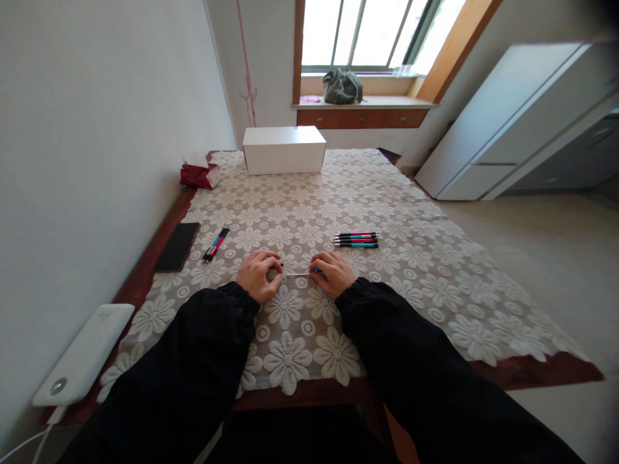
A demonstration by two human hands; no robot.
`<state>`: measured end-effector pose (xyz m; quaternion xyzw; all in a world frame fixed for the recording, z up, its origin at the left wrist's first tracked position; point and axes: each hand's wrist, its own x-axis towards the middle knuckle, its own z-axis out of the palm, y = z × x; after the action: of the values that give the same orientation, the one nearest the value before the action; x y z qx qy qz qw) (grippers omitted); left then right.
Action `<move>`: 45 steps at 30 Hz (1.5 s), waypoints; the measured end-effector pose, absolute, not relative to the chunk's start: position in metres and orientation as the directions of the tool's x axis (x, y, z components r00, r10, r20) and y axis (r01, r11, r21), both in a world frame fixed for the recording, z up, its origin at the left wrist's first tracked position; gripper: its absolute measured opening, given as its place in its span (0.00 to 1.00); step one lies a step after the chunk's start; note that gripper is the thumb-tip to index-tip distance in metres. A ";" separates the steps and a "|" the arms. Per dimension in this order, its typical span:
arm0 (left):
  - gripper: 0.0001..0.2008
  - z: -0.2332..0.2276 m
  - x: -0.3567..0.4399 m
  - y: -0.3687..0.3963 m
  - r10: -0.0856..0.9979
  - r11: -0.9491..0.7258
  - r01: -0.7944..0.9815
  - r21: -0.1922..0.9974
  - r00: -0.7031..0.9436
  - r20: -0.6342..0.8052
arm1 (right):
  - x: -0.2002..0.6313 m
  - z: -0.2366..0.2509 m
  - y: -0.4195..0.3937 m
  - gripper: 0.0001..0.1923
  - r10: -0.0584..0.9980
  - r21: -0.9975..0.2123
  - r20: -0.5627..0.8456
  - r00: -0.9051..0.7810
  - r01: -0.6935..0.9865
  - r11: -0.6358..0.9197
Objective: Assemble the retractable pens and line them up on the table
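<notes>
My left hand (258,274) and my right hand (333,272) rest close together on the lace cloth (406,270) near the table's front. Between them runs a thin pen refill (297,274), each hand pinching one end; a teal pen part shows at my right fingers and a dark tip at my left. Three assembled pens (356,240) lie in a row just beyond my right hand. A small bundle of pen parts (215,245) lies to the left of my left hand.
A black phone (176,246) lies at the table's left edge and a white power bank (82,356) at the near left corner. A white box (284,149) and a red tissue pack (199,174) sit at the far end. White cabinets (522,122) stand to the right.
</notes>
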<state>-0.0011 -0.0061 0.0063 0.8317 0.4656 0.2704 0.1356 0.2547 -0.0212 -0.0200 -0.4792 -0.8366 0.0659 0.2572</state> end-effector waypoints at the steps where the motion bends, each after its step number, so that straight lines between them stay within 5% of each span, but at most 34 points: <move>1: 0.02 0.006 -0.001 -0.006 0.851 -0.525 0.704 0.478 0.413 0.325 | 0.256 -0.019 -0.021 0.04 0.836 -0.364 0.371 -0.405 0.764 0.532; 9: 0.08 0.005 -0.003 -0.004 0.857 -0.511 0.716 0.475 0.379 0.350 | 0.273 -0.016 -0.012 0.13 0.844 -0.371 0.364 -0.395 0.769 0.520; 26: 0.06 0.002 -0.003 -0.002 0.902 -0.431 0.793 0.431 0.365 0.230 | 0.277 -0.018 -0.010 0.07 0.847 -0.292 0.349 -0.401 0.812 0.505; 45: 0.09 0.009 -0.001 -0.009 0.838 -0.546 0.711 0.443 0.466 0.285 | 0.268 -0.017 -0.016 0.03 0.757 -0.283 0.445 -0.479 0.727 0.626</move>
<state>-0.0010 -0.0087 0.0085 0.8458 0.4579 0.2398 0.1320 0.2681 -0.0156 -0.0166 -0.4314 -0.8595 0.0276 0.2728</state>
